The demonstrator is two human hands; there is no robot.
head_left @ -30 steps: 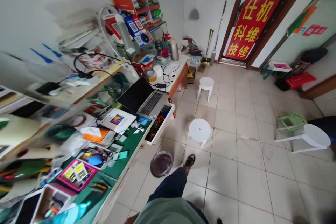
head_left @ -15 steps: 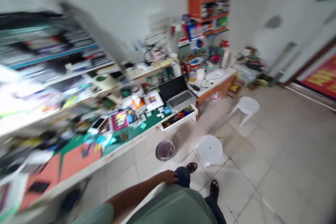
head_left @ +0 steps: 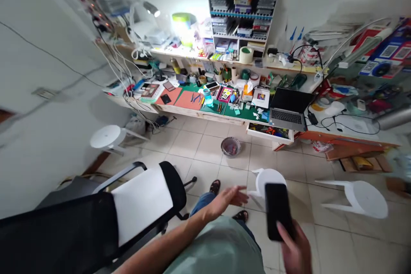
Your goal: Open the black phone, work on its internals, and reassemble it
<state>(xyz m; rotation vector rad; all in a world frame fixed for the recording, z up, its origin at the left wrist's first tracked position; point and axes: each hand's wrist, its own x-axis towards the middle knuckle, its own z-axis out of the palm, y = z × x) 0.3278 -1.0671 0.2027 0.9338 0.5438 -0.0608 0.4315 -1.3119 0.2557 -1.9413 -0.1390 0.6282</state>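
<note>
Low on the right, my right hand (head_left: 296, 244) grips a black smartphone (head_left: 276, 210) by its lower part, thumb across the dark screen. My left hand (head_left: 230, 199) is held out in front of my body, fingers stretched and holding nothing, to the left of the phone. A white stool (head_left: 270, 176) stands just beyond both hands, partly hidden by the phone. Past it on the floor is a round waste bin (head_left: 230, 147) with some rubbish inside.
A long workbench (head_left: 221, 116) crosses ahead, with pliers, a tape roll and an open laptop (head_left: 287, 116). Its drawer (head_left: 269, 132) is pulled out. An office chair (head_left: 144, 205) stands at my left. More white stools (head_left: 107, 136) stand left and right.
My view has swung left, bringing the office chair and the whole bench into sight. My right hand with the smartphone has come into view. My left hand has moved out from my leg.
</note>
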